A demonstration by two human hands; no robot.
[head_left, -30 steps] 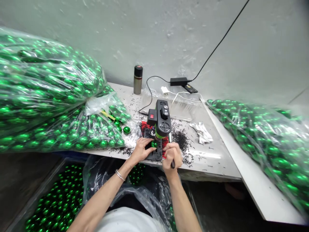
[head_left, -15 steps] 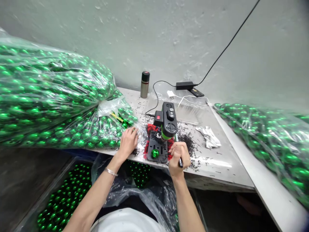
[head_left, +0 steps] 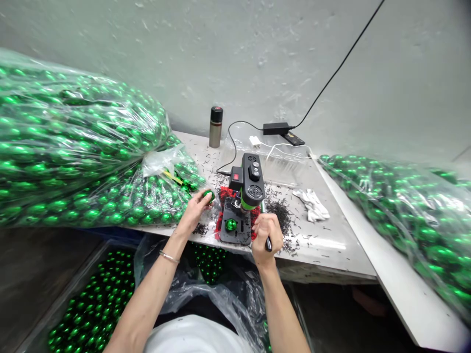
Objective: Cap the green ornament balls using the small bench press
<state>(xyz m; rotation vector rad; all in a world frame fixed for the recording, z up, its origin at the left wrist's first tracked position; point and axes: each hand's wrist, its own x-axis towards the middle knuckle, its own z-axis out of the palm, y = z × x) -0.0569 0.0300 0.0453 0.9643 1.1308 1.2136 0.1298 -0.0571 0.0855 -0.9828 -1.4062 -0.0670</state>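
Note:
Between the fingertips of my left hand [head_left: 196,210] is a shiny green ball [head_left: 208,196], held just left of a small black bench press [head_left: 253,179]. My right hand [head_left: 267,234] is wrapped round the press's lever handle [head_left: 269,244], whose black end sticks out below the fist. Another green ball [head_left: 231,224] sits on the front of the press's black base plate [head_left: 238,236]. Red material [head_left: 224,198] shows around the base. Beside my left hand lies the open mouth of a clear bag of green balls [head_left: 136,196].
More green balls fill a bag [head_left: 405,206] at right and a bin [head_left: 95,304] below the table. Small black bits [head_left: 277,215] litter the tabletop. A flask [head_left: 216,127], white gloves [head_left: 312,205], a power adapter [head_left: 275,128] and cables lie behind and right.
My left hand has lifted a green ball away from the bag's mouth, toward the press. My right hand keeps its grip on the lever. The whole view has shifted slightly.

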